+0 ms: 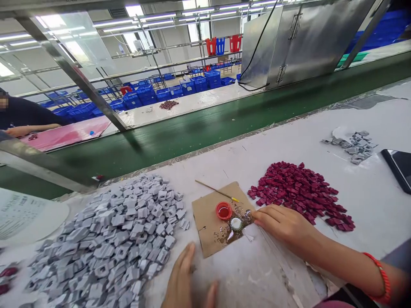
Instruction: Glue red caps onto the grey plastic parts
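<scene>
My left hand (184,280) is low in the middle, thumb and fingers apart, with nothing visible in it. It is beside a large heap of small light grey pieces with square holes (118,231). My right hand (282,222) has its fingers pinched together at the right edge of a brown cardboard sheet (205,237); what they hold is hidden. On the cardboard are a red cap of red liquid (224,211), a bottle cap with white contents (236,224), dark wet spots and a thin brush (215,190). Behind my right hand lies a heap of dark red pieces (292,188).
A green conveyor belt (192,132) runs beyond the table. Loose grey pieces (359,147) and a phone (400,167) lie at the right. A paper sheet (28,216) is at the left, near a metal post (73,77). Across the belt, a person's arm (35,128) rests on a pink surface.
</scene>
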The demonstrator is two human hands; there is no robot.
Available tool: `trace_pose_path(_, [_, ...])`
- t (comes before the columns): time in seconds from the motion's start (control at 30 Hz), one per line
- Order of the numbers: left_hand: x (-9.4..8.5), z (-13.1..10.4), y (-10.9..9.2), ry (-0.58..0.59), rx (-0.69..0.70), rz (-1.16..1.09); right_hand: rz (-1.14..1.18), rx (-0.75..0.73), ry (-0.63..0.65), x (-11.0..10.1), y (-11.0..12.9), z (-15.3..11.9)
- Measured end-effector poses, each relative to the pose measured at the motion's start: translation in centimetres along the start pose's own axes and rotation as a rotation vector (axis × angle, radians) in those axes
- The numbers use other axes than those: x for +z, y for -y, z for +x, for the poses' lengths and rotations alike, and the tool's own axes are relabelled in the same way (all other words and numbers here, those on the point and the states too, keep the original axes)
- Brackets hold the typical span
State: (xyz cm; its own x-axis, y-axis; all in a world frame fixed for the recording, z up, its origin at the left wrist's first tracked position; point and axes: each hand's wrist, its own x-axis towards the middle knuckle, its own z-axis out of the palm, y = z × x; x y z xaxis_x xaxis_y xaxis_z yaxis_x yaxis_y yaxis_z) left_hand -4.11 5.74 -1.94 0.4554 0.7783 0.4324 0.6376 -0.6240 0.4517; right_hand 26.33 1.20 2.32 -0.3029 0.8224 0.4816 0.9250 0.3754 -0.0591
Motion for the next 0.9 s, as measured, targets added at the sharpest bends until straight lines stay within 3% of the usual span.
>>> trace_pose_path(0.1, [0.9,1.0,-0.5,0.048,0.129,0.200,-0.015,-0.022,-0.037,0.0,0.0,-0.1])
trace_pose_path(0.2, [0.6,2.0,-1.2,-0.026,0.166,0.322,-0.046,-0.062,-0.090,0.1,0.0,-0.2])
trace_pose_path(0.37, [0.1,2.8,-1.4,-0.106,0.405,0.441,-0.097,-0.114,-0.172,0.0,0.0,-0.2])
trace_pose_path(0.67, [1.0,2.6,-1.0,-0.157,0.420,0.474,-0.164,-0.154,-0.223,-0.1,0.1,0.0])
trace_pose_path(0.9, [-0.5,2.5,-0.6,-0.017,0.493,0.518,-0.187,-0.159,-0.225,0.0,0.1,-0.1])
